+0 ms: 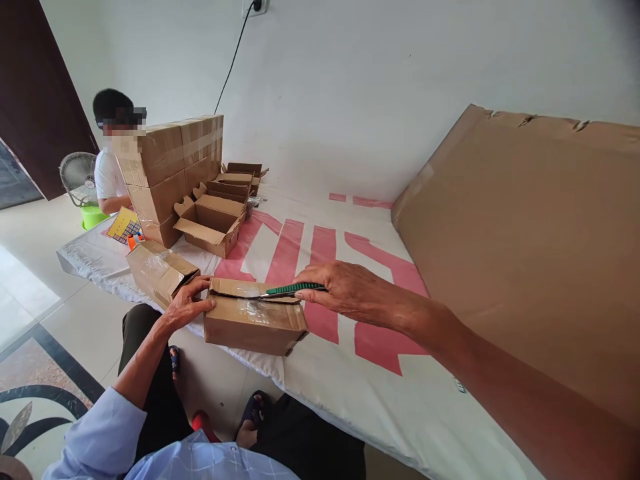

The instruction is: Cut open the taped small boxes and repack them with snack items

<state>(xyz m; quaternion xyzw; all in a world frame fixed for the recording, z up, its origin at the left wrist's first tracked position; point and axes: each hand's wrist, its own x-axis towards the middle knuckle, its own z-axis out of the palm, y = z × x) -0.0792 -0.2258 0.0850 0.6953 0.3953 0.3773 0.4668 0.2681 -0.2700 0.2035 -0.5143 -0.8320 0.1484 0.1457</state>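
A closed cardboard box with clear tape over its top seam sits at the near edge of the covered table. My left hand grips its left end, thumb on the front side and fingers by the top corner. In my right hand is a green utility knife, my fingers closed round its handle. Its blade points left and rests at the seam near the tape; how deep the tip goes is hidden. Just behind my left hand, a second taped cardboard box lies close by.
Several open cardboard boxes stand in a row farther back, beside a stack of taped boxes. Behind the stack is another person. A large cardboard sheet leans at the right. A fan stands on the floor.
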